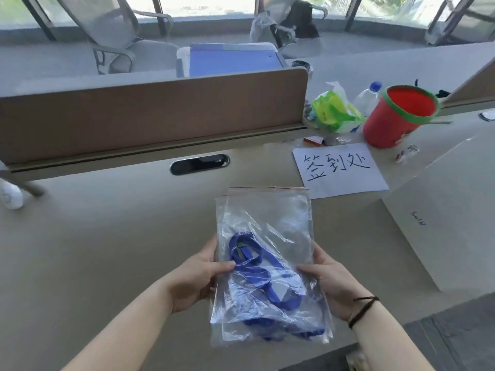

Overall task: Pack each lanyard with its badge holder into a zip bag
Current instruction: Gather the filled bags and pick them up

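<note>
I hold two overlapping clear zip bags (270, 218) with red top strips, upright above the desk, just in front of me. Blue lanyards (257, 271) lie bunched in their lower halves, with a clear badge holder (284, 287) faintly visible among them. My left hand (198, 279) grips the bags' left edge, thumb across the front on the plastic. My right hand (329, 282) grips the right edge, thumb on the front too. A dark cord bracelet sits on my right wrist.
A white paper sign (340, 170) with handwritten characters lies on the desk (107, 236) behind the bags. Further right stand a red bucket (396, 116), a green-white plastic bag (334, 111) and a water bottle (367, 97). A brown divider (150, 111) runs across the back. A white box (444, 210) sits at right.
</note>
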